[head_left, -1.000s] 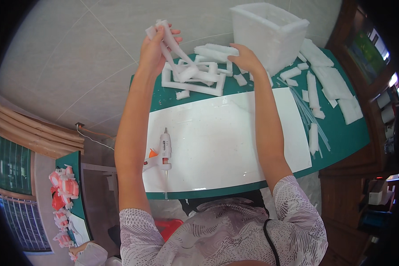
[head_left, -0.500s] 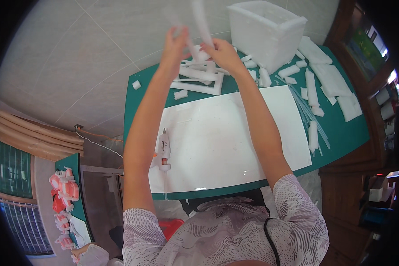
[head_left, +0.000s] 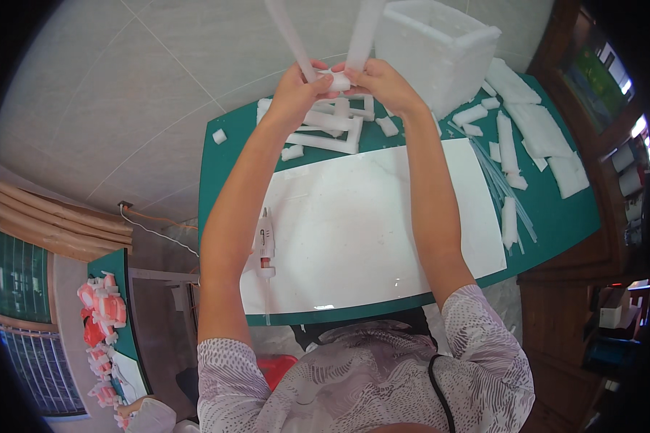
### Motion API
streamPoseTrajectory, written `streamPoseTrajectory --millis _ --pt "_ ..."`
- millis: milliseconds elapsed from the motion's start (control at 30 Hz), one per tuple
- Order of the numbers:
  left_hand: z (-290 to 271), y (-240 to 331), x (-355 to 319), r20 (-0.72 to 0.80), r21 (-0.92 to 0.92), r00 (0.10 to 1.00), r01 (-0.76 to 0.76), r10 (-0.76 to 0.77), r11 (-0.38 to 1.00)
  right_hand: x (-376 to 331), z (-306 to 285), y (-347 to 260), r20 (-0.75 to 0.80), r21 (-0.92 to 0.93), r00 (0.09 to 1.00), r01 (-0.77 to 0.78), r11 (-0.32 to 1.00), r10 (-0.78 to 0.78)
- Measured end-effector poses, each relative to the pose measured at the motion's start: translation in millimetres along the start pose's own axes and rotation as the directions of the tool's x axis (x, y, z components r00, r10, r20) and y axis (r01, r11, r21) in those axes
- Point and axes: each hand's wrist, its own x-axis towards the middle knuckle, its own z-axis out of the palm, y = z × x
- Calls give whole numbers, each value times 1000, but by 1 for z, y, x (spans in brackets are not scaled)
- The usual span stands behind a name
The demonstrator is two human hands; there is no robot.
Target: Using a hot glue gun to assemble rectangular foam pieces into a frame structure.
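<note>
Both of my hands are raised over the far side of the table. My left hand is closed around the lower end of a thin white foam strip. My right hand grips a broader white foam strip. A short white foam block sits between my fingertips, touched by both hands. Whether the strips are joined to the block is hard to make out. Below my hands lie white foam frames, partly covered by my left hand and forearm.
A glue gun lies on the white board, left side. At the far right stands a white foam box; foam slabs and clear glue sticks lie nearby. Another person's arm shows at lower left, beside pink-and-white pieces.
My left hand has come down and right, bringing its strip beside the block. My right hand has shifted slightly right, and its strip now leans right. The motion blur has gone.
</note>
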Motion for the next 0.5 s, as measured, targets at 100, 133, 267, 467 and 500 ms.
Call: streamPoseTrajectory --millis 100,133,267,467,500 --pt "-9 4 2 98 -42 995 28 -24 999 -4 -17 3 104 57 994 -36 998 30" --pt "-12 8 1 96 -42 995 28 -24 999 -6 -24 5 48 51 998 -50 997 48" --pt "-24 8 1 155 15 979 133 -134 991 -8 -42 13 -217 -190 960 -222 956 179" --pt "-16 -3 2 121 253 984 98 -132 962 -9 -17 4 -279 -520 913 -404 753 297" --pt "-10 -3 3 106 270 987 89 -121 959 -8 -19 7 -281 -521 913 -404 752 295"
